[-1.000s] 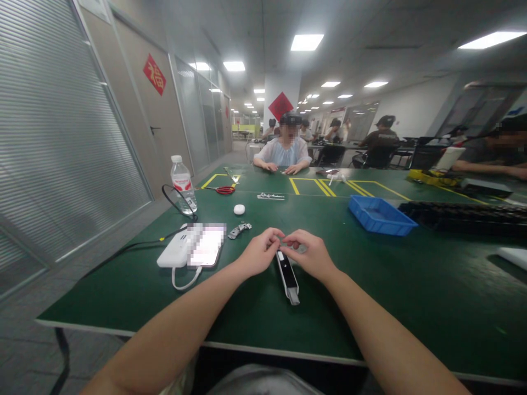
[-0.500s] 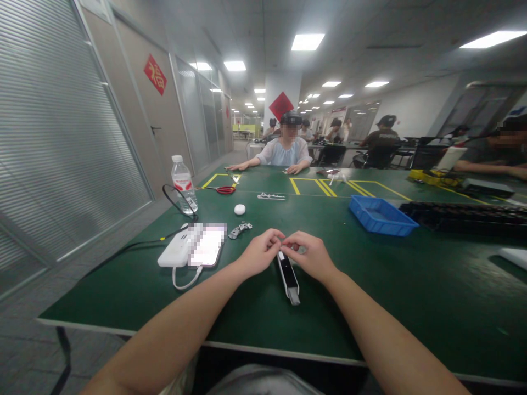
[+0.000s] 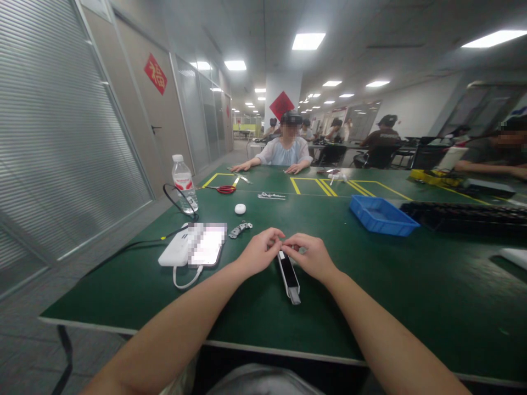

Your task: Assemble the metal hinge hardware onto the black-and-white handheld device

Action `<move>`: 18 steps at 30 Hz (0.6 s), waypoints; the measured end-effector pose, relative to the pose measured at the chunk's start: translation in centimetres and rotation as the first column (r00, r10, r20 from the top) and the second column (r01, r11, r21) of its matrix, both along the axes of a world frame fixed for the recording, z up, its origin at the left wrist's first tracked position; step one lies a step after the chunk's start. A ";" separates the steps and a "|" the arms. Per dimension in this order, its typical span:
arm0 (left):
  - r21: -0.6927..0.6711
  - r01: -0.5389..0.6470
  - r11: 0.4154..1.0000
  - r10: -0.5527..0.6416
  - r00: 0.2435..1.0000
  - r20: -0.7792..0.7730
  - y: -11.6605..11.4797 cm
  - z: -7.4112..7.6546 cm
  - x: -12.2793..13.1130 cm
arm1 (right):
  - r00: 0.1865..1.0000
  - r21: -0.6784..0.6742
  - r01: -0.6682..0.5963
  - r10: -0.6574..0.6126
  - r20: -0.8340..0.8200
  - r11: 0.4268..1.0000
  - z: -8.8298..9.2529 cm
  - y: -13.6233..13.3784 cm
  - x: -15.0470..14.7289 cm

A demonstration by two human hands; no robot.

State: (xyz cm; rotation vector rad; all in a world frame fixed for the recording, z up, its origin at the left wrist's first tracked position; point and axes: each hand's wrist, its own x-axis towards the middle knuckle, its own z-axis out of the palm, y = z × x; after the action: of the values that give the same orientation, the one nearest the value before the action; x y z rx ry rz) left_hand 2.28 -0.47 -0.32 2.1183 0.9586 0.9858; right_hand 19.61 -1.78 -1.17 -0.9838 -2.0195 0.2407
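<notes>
On the green table (image 3: 164, 307) lies a long narrow device (image 3: 289, 274), white-edged with a black top and a grey tip pointing toward me. My left hand (image 3: 261, 251) and my right hand (image 3: 308, 252) meet at its far end, fingertips pinched together. Whatever sits between the fingers is too small to make out. A curved metal piece (image 3: 240, 230) lies left of my left hand, with a small white case (image 3: 240, 209) behind it.
At the left are a water bottle (image 3: 184, 186), a white power bank (image 3: 175, 249) and a cabled phone (image 3: 209, 247). Red-handled scissors (image 3: 224, 190) lie farther back. A blue tray (image 3: 383, 215) stands right. A person (image 3: 284, 151) sits opposite, hands on the table.
My hands and the device hold nearly the same pose. Across the table, the strip near the other person's hand has shifted and now lies at a different angle.
</notes>
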 end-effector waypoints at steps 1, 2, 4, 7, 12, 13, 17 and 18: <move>0.009 -0.002 1.000 0.003 1.000 -0.006 0.0 0.0 0.0 | 1.000 0.004 0.000 0.000 0.000 1.000 0.0 0.0 0.0; 0.016 -0.005 1.000 0.005 1.000 -0.014 0.0 0.0 0.0 | 1.000 0.006 0.000 0.000 0.000 1.000 0.0 0.0 0.0; 0.027 -0.010 1.000 0.011 0.999 -0.030 -0.1 0.1 0.0 | 1.000 0.004 0.004 -0.004 0.001 1.000 0.0 0.0 0.0; 0.040 -0.014 0.999 0.016 0.999 -0.048 -0.1 0.3 -0.1 | 1.000 -0.008 0.013 -0.013 0.009 1.000 -0.1 0.0 0.0; 0.035 -0.002 0.999 0.003 0.999 -0.037 -0.2 0.3 -0.1 | 1.000 -0.017 0.016 -0.016 0.017 1.000 -0.1 0.0 0.0; 0.033 0.001 0.999 0.000 1.000 -0.031 -0.2 0.3 -0.1 | 1.000 -0.017 0.015 -0.015 0.016 1.000 0.0 0.0 0.0; 0.027 0.003 1.000 -0.002 0.999 -0.033 -0.2 0.2 -0.1 | 1.000 -0.018 0.020 -0.020 0.009 1.000 0.0 -0.1 -0.1; 0.027 0.003 1.000 -0.002 0.999 -0.038 -0.2 0.2 -0.1 | 1.000 -0.015 0.020 -0.020 0.007 1.000 0.0 -0.1 0.0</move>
State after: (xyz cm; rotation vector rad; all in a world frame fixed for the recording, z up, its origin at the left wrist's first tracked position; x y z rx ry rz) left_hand 2.17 -0.66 -0.10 2.1669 0.9655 0.9658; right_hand 19.56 -1.87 -1.15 -1.0153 -2.0160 0.2428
